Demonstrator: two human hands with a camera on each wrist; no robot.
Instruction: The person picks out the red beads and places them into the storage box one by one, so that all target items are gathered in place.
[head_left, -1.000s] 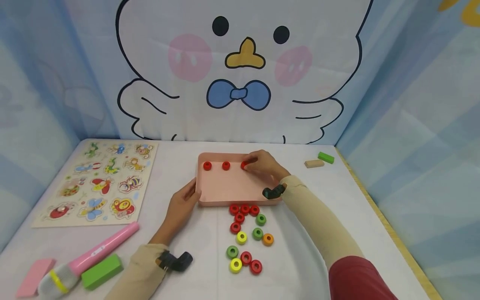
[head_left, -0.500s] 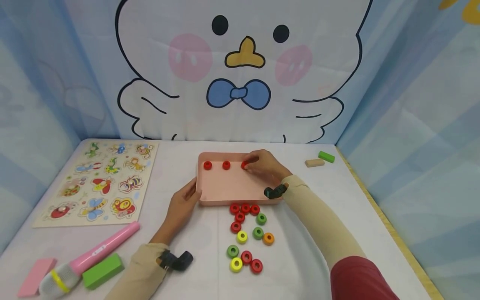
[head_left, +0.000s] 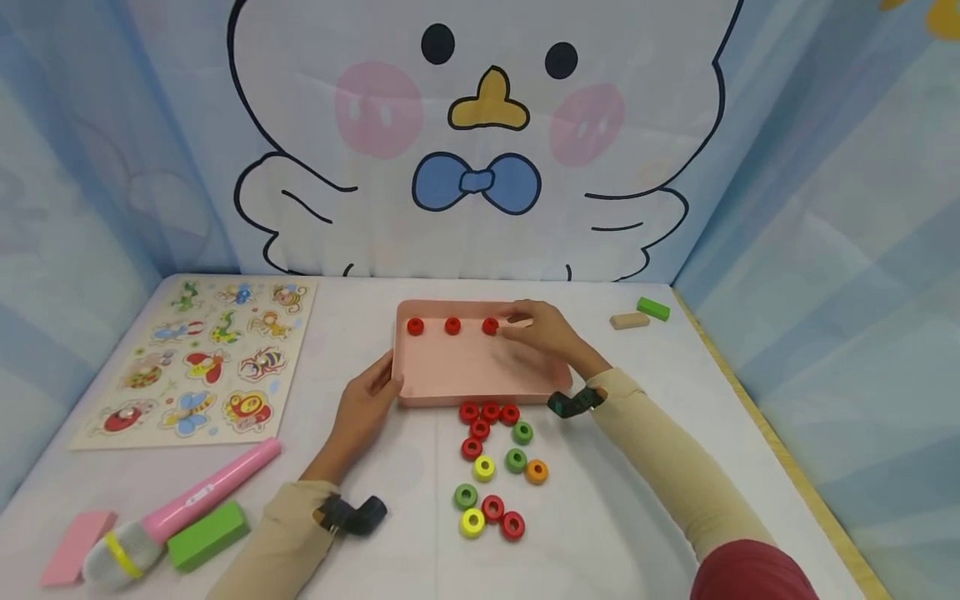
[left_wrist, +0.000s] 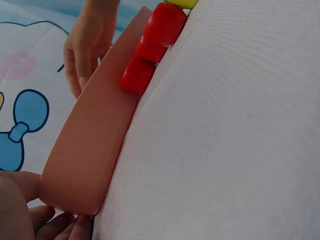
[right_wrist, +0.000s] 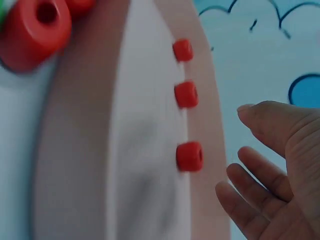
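A shallow pink tray lies on the white-covered table. Along its far side runs a row of three red beads: the left bead, the middle bead and the right bead. My left hand holds the tray's left end, thumb at the rim and fingers round the near corner, as the left wrist view shows. Over the tray's far right part is my right hand, just right of the third bead. In the right wrist view its thumb and fingers are spread apart, with a gap between them and the beads.
In front of the tray lie loose red beads, green beads, yellow beads and an orange bead. An insect puzzle board, a pink toy microphone and a green block are at left; small blocks at back right.
The right hand has let go of the third red bead and drawn back slightly to the right, and the bead stays in the row. The left hand keeps its hold on the tray.
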